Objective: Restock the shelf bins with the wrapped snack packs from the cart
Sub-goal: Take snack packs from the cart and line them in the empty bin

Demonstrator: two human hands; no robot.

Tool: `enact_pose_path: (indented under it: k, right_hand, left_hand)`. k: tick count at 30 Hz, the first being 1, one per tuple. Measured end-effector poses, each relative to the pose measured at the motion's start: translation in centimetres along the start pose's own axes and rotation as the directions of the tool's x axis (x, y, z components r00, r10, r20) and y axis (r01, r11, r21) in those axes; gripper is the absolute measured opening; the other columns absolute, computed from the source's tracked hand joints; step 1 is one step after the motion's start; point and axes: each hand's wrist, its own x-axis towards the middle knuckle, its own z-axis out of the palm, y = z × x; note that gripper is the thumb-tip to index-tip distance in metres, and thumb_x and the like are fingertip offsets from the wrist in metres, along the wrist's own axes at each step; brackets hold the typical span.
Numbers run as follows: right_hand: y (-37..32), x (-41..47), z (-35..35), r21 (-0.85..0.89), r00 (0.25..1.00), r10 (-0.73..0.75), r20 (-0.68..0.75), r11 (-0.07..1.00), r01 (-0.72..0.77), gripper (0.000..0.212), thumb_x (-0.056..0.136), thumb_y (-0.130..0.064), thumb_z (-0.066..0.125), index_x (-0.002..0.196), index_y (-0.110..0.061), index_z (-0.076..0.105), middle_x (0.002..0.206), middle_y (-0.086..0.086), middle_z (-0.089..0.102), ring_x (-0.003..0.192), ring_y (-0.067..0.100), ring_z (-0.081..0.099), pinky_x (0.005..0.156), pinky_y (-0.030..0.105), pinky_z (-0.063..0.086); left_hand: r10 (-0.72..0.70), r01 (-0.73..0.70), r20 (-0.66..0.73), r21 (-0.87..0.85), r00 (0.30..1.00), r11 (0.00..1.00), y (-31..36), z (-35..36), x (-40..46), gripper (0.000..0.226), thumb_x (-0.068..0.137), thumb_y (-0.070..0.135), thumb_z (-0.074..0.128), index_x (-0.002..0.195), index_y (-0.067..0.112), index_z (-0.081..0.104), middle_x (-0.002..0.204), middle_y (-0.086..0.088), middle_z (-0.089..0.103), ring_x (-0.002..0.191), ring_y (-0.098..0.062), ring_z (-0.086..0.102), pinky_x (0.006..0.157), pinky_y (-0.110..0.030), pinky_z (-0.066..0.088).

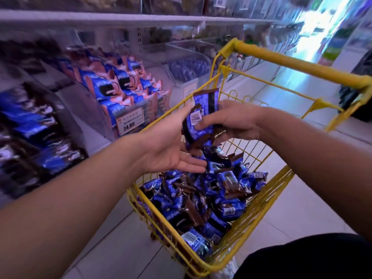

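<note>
A yellow wire cart (261, 200) holds a heap of blue and brown wrapped snack packs (203, 200). Above the heap my right hand (231, 121) grips a bunch of those packs (203, 115), fingers curled round them. My left hand (171, 148) is spread flat, palm turned up, right beside the held packs and touching their lower edge. On the left, clear shelf bins (40, 125) hold similar blue and brown packs; a neighbouring bin (124, 85) holds blue and orange packs.
A price tag reading 24.80 (128, 120) hangs on the bin front. More clear bins (187, 67) run along the shelf to the right. The cart's yellow handle (298, 64) crosses the upper right. Pale floor tiles lie around the cart.
</note>
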Motion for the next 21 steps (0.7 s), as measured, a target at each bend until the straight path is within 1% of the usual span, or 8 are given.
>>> enact_pose_path:
  k: [2, 5, 6, 9, 14, 17, 19, 21]
  right_hand:
    - [-0.9, -1.2, 1.0, 0.058, 0.997, -0.077, -0.033, 0.995, 0.078, 0.016, 0.088, -0.007, 0.070, 0.101, -0.014, 0.071, 0.098, 0.010, 0.077, 0.082, 0.021, 0.074, 0.060, 0.029, 0.059]
    - [-2.2, -2.6, 3.4, 0.189, 0.984, -0.172, -0.052, 0.966, 0.179, 0.013, 0.098, -0.024, 0.060, 0.105, -0.017, 0.070, 0.098, 0.004, 0.077, 0.090, 0.020, 0.074, 0.075, 0.038, 0.062]
    - [-2.4, -2.8, 4.2, 0.246, 0.979, -0.184, -0.090, 0.948, 0.201, 0.021, 0.100, -0.030, 0.056, 0.107, -0.016, 0.069, 0.101, 0.005, 0.077, 0.096, 0.024, 0.073, 0.083, 0.045, 0.061]
    - [-3.2, -3.3, 6.3, 0.347, 0.953, -0.199, -0.230, 0.898, 0.271, 0.030, 0.104, -0.034, 0.047, 0.114, -0.014, 0.068, 0.108, 0.009, 0.075, 0.106, 0.033, 0.069, 0.094, 0.060, 0.052]
    - [-4.5, -3.5, 7.3, 0.416, 0.923, -0.303, -0.235, 0.827, 0.378, 0.030, 0.105, -0.034, 0.045, 0.103, -0.025, 0.074, 0.107, 0.005, 0.076, 0.096, 0.024, 0.069, 0.087, 0.053, 0.057]
    - [-5.6, -3.3, 7.4, 0.453, 0.891, -0.345, -0.296, 0.770, 0.449, 0.028, 0.104, -0.032, 0.047, 0.102, -0.014, 0.070, 0.103, 0.011, 0.076, 0.093, 0.027, 0.073, 0.074, 0.046, 0.061]
    - [-6.0, -2.8, 7.7, 0.368, 0.828, -0.359, -0.430, 0.768, 0.524, 0.020, 0.104, -0.027, 0.049, 0.105, -0.014, 0.064, 0.095, 0.010, 0.076, 0.082, 0.024, 0.075, 0.063, 0.039, 0.061]
    - [-5.8, -2.3, 8.0, 0.059, 0.707, -0.451, -0.544, 0.820, 0.569, 0.014, 0.103, -0.022, 0.051, 0.114, -0.023, 0.059, 0.099, 0.007, 0.073, 0.082, 0.020, 0.073, 0.059, 0.034, 0.061]
  left_hand:
    - [0.083, -0.081, 0.022, -0.071, 0.996, 0.994, 0.2, 0.4, -0.7, 0.067, 0.086, 0.080, 0.033, 0.116, 0.033, 0.071, 0.119, -0.011, 0.071, 0.108, -0.042, 0.066, 0.084, -0.050, 0.058]
    - [0.159, -0.166, -0.059, -0.166, 0.986, 0.972, -0.1, 0.7, -2.0, 0.060, 0.097, 0.066, 0.032, 0.127, 0.026, 0.065, 0.127, -0.008, 0.068, 0.118, -0.031, 0.063, 0.095, -0.044, 0.052]
    - [0.167, -0.180, -0.083, -0.198, 0.982, 0.963, -0.1, 0.6, -2.5, 0.058, 0.098, 0.061, 0.034, 0.127, 0.021, 0.064, 0.126, -0.009, 0.068, 0.114, -0.027, 0.064, 0.090, -0.039, 0.052]
    - [0.210, -0.226, -0.087, -0.273, 0.974, 0.935, 0.0, 0.2, -4.0, 0.046, 0.096, 0.054, 0.046, 0.114, 0.019, 0.069, 0.105, -0.006, 0.071, 0.078, -0.016, 0.066, 0.069, -0.028, 0.048]
    - [0.317, -0.345, -0.181, -0.155, 0.931, 0.926, 0.3, -0.7, -5.7, 0.021, 0.087, 0.027, 0.069, 0.104, 0.016, 0.073, 0.085, -0.001, 0.064, 0.064, -0.008, 0.051, 0.053, -0.018, 0.040]
    - [0.296, -0.341, -0.190, -0.289, 0.936, 0.894, 0.9, -2.8, -6.6, 0.024, 0.078, 0.009, 0.061, 0.102, 0.008, 0.065, 0.093, -0.012, 0.056, 0.061, -0.011, 0.051, 0.048, -0.018, 0.043]
    - [0.275, -0.292, -0.109, -0.481, 0.955, 0.826, 1.1, -4.4, -7.4, 0.050, 0.066, 0.009, 0.058, 0.115, 0.000, 0.061, 0.101, -0.016, 0.061, 0.066, -0.016, 0.057, 0.054, -0.022, 0.050]
    - [0.274, -0.241, -0.031, -0.576, 0.961, 0.781, 1.0, -5.6, -8.1, 0.060, 0.065, 0.011, 0.056, 0.122, -0.007, 0.059, 0.112, -0.017, 0.067, 0.076, -0.021, 0.064, 0.067, -0.028, 0.055]
